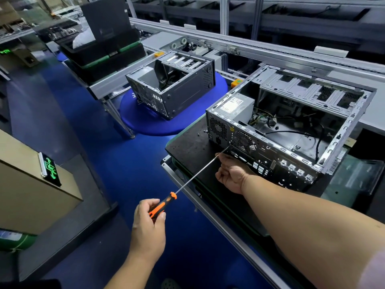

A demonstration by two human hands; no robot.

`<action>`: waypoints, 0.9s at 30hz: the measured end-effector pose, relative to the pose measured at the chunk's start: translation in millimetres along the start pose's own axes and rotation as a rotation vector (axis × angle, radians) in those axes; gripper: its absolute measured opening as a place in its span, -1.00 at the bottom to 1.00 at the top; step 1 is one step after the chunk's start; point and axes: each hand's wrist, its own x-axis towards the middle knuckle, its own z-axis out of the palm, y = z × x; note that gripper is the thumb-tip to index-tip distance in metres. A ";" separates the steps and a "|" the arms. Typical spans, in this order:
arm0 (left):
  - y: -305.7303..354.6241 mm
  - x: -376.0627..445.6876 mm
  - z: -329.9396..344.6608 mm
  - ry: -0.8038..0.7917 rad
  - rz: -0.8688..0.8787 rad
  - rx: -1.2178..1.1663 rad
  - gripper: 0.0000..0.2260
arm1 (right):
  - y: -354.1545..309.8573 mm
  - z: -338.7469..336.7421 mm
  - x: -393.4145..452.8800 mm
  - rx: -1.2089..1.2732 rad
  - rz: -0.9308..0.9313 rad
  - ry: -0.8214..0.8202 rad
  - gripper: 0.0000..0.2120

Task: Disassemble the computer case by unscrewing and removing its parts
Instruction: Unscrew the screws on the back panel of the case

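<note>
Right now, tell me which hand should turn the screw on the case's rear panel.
Left. The left hand already grips the screwdriver by its orange handle, with the tip at the rear panel beside the fan grille. The right hand only steadies the shaft near the computer case.

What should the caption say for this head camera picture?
Left hand drives a long screwdriver into the computer case rear.

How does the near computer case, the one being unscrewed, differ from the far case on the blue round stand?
The near case still holds its power supply and loose cables; the far case shows no power supply or cables. The near case rests on a black mat, the far one on a blue round stand. Only the near case has a screwdriver at its rear panel. Both lie open-side up.
</note>
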 end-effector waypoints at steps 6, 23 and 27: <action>-8.0 5.1 -4.2 -0.021 -0.101 -0.087 -0.79 | 1.1 -0.9 1.9 0.008 0.001 0.003 -0.92; -7.7 16.9 -4.1 -0.171 -0.705 -0.726 -0.63 | -2.2 1.7 -5.5 0.007 0.004 0.012 -0.92; -3.2 11.4 -4.3 -0.190 -0.520 -0.590 -0.73 | -2.4 2.8 -7.6 0.026 0.008 0.012 -0.93</action>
